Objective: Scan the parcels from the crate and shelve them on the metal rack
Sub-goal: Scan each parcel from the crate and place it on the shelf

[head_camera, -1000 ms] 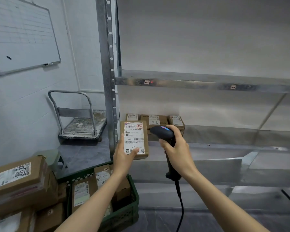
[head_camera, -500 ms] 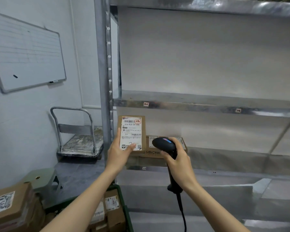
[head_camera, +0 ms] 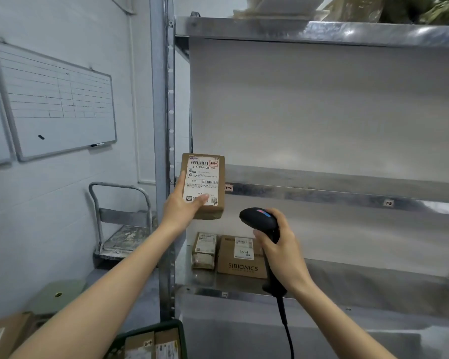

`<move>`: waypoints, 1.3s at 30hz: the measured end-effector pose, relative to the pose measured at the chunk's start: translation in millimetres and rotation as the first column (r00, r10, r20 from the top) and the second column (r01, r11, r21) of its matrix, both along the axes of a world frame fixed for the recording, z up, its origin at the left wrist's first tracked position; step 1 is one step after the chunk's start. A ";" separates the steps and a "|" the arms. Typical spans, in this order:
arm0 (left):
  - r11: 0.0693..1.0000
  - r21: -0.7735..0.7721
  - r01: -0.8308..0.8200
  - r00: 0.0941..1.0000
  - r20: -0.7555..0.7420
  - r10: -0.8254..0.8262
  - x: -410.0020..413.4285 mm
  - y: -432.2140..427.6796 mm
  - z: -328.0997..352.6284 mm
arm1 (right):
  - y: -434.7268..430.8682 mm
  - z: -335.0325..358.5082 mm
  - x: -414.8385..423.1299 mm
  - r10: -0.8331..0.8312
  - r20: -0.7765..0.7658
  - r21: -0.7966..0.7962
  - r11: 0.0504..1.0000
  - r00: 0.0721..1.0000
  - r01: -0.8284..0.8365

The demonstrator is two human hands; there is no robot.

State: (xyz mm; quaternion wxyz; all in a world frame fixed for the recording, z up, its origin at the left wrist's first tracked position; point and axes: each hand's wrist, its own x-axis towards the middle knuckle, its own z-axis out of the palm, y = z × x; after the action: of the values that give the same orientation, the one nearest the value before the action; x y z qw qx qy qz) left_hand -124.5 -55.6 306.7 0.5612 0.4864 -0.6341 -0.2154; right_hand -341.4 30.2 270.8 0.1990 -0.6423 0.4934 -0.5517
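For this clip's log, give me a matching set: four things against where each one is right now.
Things:
1 labelled parcel
2 scanner
3 SIBIONICS box
4 green crate

Places:
A on a rack shelf
B gripped by the right hand
C at the view's bottom edge
D held up by the left hand

Pairs: 1-D, 2-B, 3-A, 4-C.

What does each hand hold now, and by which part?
The left hand holds a labelled parcel by its lower left corner, thumb across the front. The right hand grips the black scanner by its handle.
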 end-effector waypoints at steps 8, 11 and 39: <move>0.999 0.004 0.038 0.999 0.030 -0.038 8.8 -34.4 21.2 | -18.4 1.5 6.3 -0.032 0.005 0.011 0.999 0.999 0.032; 0.998 0.007 0.060 0.997 0.042 -0.060 11.3 -47.9 25.1 | -25.0 2.6 8.3 -0.052 0.002 0.001 0.999 0.999 0.052; 0.978 -0.172 0.120 0.986 0.136 -0.097 25.0 -94.1 31.6 | -66.3 -7.7 34.6 -0.087 -0.017 0.024 0.996 0.996 0.087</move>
State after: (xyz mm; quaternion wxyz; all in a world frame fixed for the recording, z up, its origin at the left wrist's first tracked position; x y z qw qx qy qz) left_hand -99.4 -149.7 338.3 0.5487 0.4113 -0.7108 -0.1564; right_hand -306.7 -36.1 263.1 0.1788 -0.6221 0.5294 -0.5484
